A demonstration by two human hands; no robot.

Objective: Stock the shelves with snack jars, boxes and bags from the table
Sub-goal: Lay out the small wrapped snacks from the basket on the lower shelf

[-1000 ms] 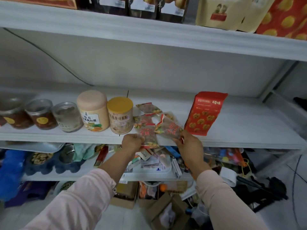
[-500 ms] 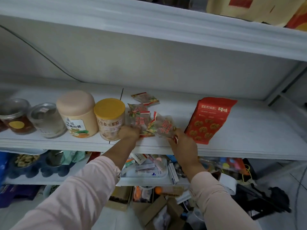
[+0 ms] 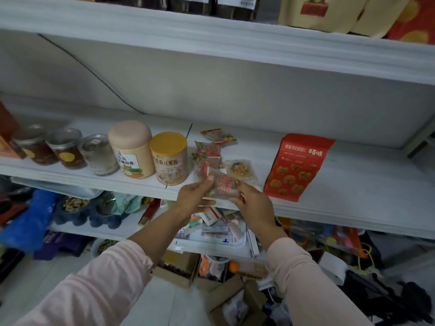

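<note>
Three glass jars (image 3: 100, 155), two canisters (image 3: 169, 158), five packets (image 3: 217, 136), one red bag (image 3: 296, 168).

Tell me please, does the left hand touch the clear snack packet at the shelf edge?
Touching. The head view shows the left hand pinching the clear snack packet, thumb on top.

place: storeroom or small shop
evidence: white shelves (image 3: 211, 43) stocked with snack jars (image 3: 68, 149), bags (image 3: 297, 167); cardboard boxes (image 3: 179, 267) on floor

Left hand (image 3: 195, 199) grips the snack packet (image 3: 223, 187) at its left side, thumb on top. Right hand (image 3: 257, 204) pinches its right side.
</note>
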